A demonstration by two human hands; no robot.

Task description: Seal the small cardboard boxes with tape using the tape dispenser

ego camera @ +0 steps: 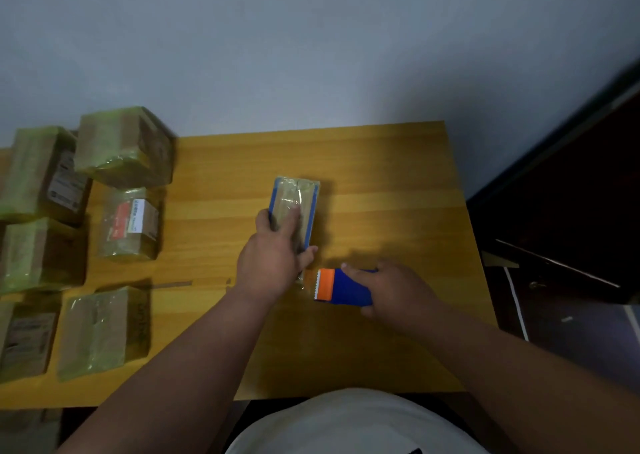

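Left hand (273,256) gripping box (294,208), steadying it; right hand (391,291) clutching tape dispenser (341,286) just near-right, drawing tape taut.

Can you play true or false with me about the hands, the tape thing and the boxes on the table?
1. The left hand holds the small box in the middle of the table. True.
2. The right hand is empty. False: it grips the blue and orange tape dispenser.
3. The other wrapped boxes sit on the table's left side. True.
4. The tape dispenser lies on top of the small box. False: it is beside the box's near end.
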